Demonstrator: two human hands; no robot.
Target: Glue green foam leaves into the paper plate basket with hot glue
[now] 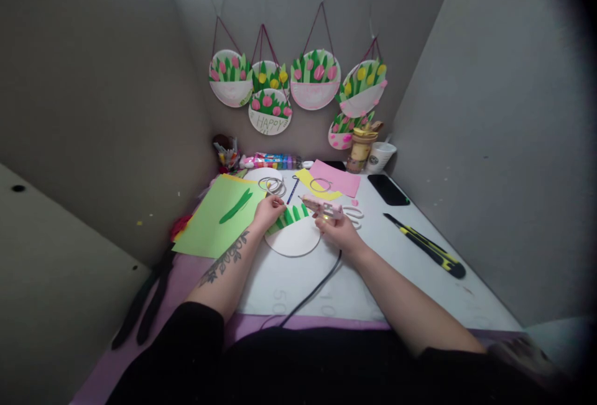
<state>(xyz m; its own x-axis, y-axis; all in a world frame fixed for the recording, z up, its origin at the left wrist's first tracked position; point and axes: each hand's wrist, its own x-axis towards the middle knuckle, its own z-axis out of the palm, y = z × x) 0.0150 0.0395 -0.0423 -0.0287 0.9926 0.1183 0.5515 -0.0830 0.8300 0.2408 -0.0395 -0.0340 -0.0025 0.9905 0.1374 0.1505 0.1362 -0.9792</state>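
My right hand [339,231] is wrapped round a pink glue gun [326,207], its nozzle pointing left over a paper plate craft. A white half plate [293,240] forms the front of that craft, with green paper leaves [293,213] standing up behind its straight edge. My left hand [269,212] is at the plate's upper left, thumb and fingers pinched together; whatever is between them is too small to make out. Left of it, loose dark green paper leaves [236,207] lie on light green paper sheets [212,212]. White-handled scissors [354,213] lie partly hidden beyond the glue gun.
A black-and-yellow utility knife [429,248] and a phone [388,190] lie on the right. Pink paper [342,179], yellow paper [326,193], a wire coil [273,186] and a blue pen [292,191] lie behind. A black cord [312,293] crosses the front. Finished plates [316,95] hang on the back wall.
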